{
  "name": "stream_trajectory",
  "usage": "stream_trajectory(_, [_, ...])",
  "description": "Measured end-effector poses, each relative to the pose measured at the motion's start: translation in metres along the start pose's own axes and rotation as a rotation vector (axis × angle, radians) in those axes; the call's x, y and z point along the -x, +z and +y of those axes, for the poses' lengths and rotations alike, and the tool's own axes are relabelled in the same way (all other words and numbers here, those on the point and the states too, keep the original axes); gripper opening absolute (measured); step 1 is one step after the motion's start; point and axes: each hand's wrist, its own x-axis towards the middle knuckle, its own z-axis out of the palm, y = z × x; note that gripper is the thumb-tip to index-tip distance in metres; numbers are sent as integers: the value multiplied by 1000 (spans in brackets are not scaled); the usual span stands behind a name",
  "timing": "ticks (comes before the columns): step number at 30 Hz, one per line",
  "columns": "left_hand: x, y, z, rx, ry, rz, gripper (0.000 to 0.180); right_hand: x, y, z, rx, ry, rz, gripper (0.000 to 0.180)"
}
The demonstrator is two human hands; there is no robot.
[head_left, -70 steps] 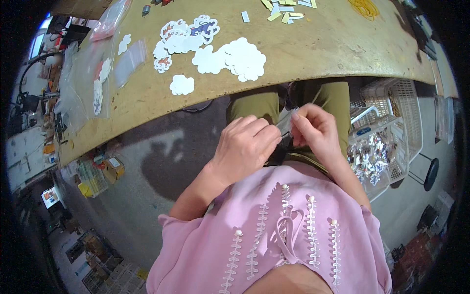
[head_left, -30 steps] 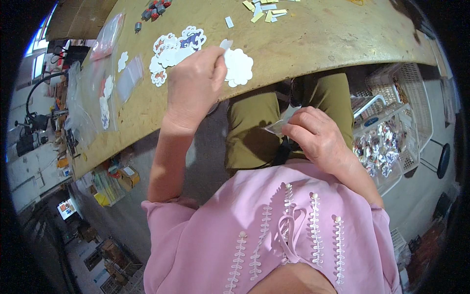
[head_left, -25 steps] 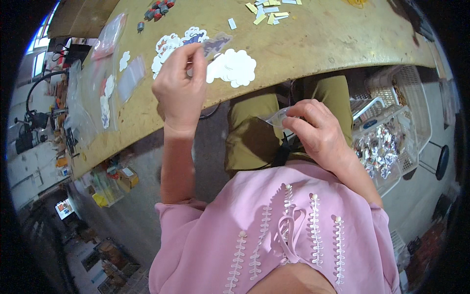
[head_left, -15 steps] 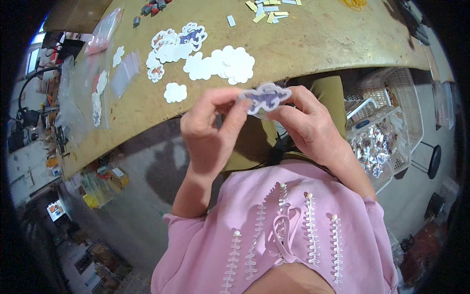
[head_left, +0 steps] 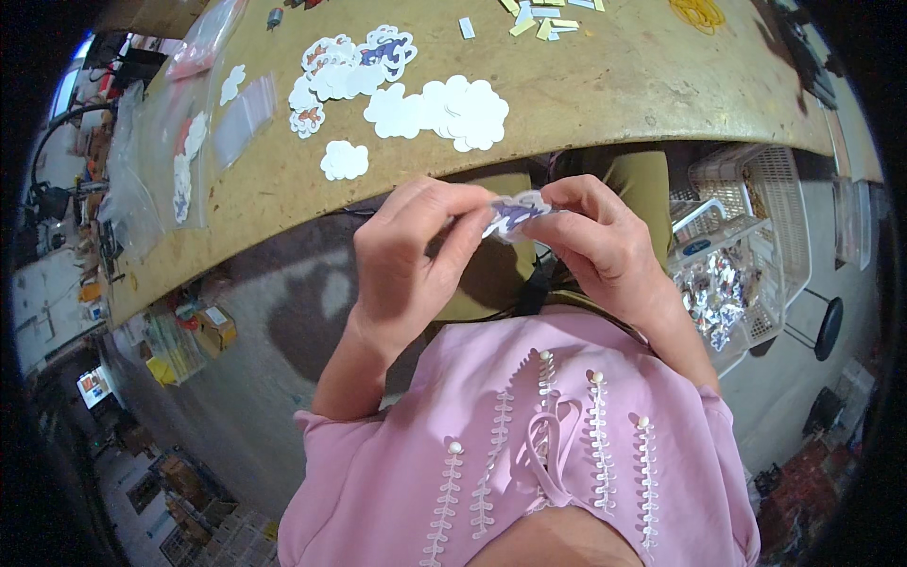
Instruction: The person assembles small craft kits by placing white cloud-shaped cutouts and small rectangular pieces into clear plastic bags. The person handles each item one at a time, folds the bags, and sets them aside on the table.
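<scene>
Between my two hands, over my lap, is a cloud-shaped cutout (head_left: 515, 215) with a white rim and a purple-blue print. My left hand (head_left: 416, 241) pinches its left end between thumb and fingers. Its right end is in the closed fingers of my right hand (head_left: 597, 231). Whether it has several layers is too small to tell. On the table beyond my hands lie white cloud-shaped cutouts (head_left: 463, 113) in an overlapping group. A smaller white stack (head_left: 344, 161) sits nearer the edge, and printed cutouts (head_left: 385, 55) lie in a pile farther back.
Clear plastic bags (head_left: 244, 121) lie at the table's left. Yellow and white strips (head_left: 543, 17) and yellow rubber bands (head_left: 697, 13) are at the back. To my right, a white plastic basket (head_left: 789, 236) stands with a container of shiny small pieces (head_left: 715, 288). The table's curved edge (head_left: 302, 225) runs before my lap.
Both hands have come slightly lower, with the cutout tilted and more covered by fingers. The view has shifted a little, so the table items sit higher and slightly rightward.
</scene>
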Motion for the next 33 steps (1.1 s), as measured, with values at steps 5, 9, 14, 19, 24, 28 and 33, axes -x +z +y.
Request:
stream_trajectory(5, [-8, -12, 0, -130, 192, -340, 16, 0, 4, 2, 111, -126, -116, 29])
stream_trajectory(9, [-11, -1, -1, 87, -18, -273, 14, 3, 6, 3, 55, -76, -66, 28])
stream_trajectory(14, [3, 12, -10, 155, 19, -92, 10, 6, 7, 9, 16, -80, -17, 31])
stream_trajectory(19, [6, 15, -15, 145, 57, -170, 21, 7, 10, 8, 12, -75, -41, 30])
stream_trajectory(24, [16, 16, -25, 78, 103, -219, 33, 3, 8, 8, 98, -127, -20, 27])
stream_trajectory(28, [11, 14, -27, 21, 205, -267, 26, 2, 8, -2, 213, -73, -74, 23])
stream_trajectory(33, [12, 1, -24, 117, 198, -288, 26, 0, 6, -10, 212, -85, -92, 20])
